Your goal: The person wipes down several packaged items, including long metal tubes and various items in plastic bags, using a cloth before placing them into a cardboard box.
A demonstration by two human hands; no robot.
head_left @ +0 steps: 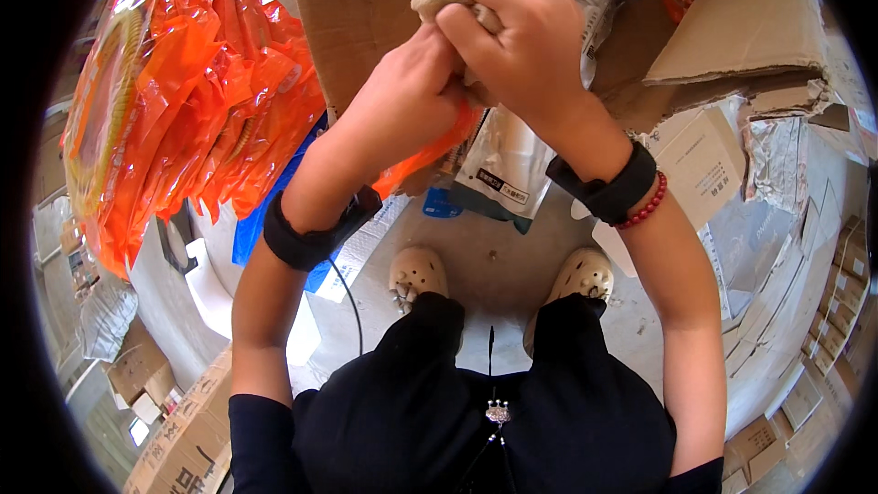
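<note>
Both my hands are raised together over an open cardboard box (347,18). My right hand (521,32) wraps its fingers round a thick beige bundle (457,2) that looks like coiled rope or twisted cloth. Just below and to the left, my left hand (416,82) is closed in a fist pressed against the right; the bundle's lower part is hidden there. Under the hands lie a white and dark package (503,165) and a strip of orange plastic (430,148). A see-through bag (599,0) is beside my right hand.
A pile of shiny orange plastic bags (197,101) rises on the left, with yellow coils inside. Flattened cardboard and cartons (700,160) lie to the right. A long carton (187,430) sits at lower left. My feet in beige clogs (585,276) stand close to the box.
</note>
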